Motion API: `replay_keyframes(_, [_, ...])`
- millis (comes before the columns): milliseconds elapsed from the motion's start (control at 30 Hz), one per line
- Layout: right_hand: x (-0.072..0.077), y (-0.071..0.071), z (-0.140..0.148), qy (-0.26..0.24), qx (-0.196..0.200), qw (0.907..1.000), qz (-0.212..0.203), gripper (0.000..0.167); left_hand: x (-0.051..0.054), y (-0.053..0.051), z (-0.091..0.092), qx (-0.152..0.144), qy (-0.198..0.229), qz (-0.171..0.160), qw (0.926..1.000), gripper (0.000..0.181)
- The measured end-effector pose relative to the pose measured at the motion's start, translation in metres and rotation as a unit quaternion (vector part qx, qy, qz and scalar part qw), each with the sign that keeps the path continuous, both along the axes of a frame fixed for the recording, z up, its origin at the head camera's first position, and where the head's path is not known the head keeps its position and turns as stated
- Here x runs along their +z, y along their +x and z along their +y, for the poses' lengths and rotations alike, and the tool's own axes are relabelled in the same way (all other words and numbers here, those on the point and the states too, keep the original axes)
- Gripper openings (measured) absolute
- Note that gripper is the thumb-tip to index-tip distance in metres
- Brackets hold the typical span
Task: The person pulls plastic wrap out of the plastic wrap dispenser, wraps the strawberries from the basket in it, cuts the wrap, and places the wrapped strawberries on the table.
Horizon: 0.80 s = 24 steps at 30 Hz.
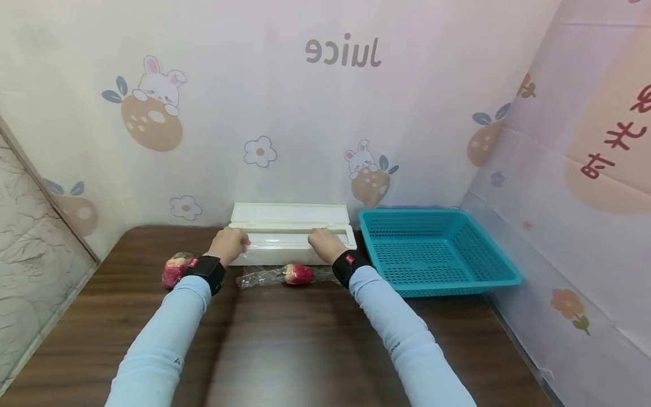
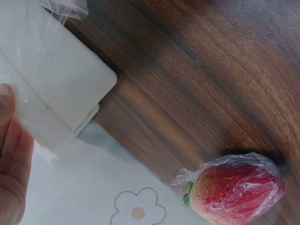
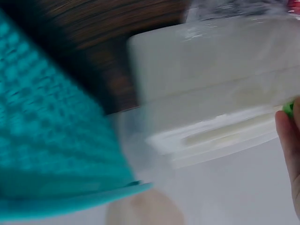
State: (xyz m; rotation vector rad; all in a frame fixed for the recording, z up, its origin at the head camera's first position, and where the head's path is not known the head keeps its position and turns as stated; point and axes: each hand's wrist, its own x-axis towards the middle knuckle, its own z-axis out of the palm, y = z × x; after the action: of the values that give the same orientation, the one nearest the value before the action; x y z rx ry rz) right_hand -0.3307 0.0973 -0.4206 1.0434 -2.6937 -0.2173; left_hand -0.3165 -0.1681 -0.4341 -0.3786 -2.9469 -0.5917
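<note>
A white cling film dispenser (image 1: 274,255) stands against the wall with its lid raised. My left hand (image 1: 229,244) is at its left end, thumb and fingers (image 2: 18,145) at the clear film stretched over the edge. Near the right end, my right hand (image 1: 327,245) pinches a small green slider (image 3: 288,109), partly hidden by the fingers. A sheet of cling film (image 1: 261,277) hangs from the box's front onto the table. On that sheet lies a red-and-yellow fruit (image 1: 298,274). Another such fruit (image 2: 236,194), wrapped in film, rests on the table left of the box.
A teal perforated basket (image 1: 427,260) stands just right of the dispenser, close to my right wrist. The dark wooden table (image 1: 285,350) runs up to a printed wall sheet (image 1: 285,113) behind and on the right.
</note>
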Motion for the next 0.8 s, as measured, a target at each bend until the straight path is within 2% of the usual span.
replay_keyframes(233, [0.003, -0.002, 0.012, -0.007, 0.006, 0.9998, -0.017, 0.018, 0.003, 0.001, -0.002, 0.007, 0.003, -0.015, 0.9999, 0.014])
replay_keyframes(467, [0.005, -0.004, 0.017, 0.005, -0.014, 0.9994, -0.032, 0.016, 0.005, 0.0, -0.003, 0.0, -0.002, -0.02, 0.9998, 0.013])
replay_keyframes(800, [0.012, -0.007, 0.03, 0.018, -0.032, 0.9991, -0.021, 0.017, 0.003, -0.004, -0.003, 0.001, 0.004, -0.019, 0.9998, 0.013])
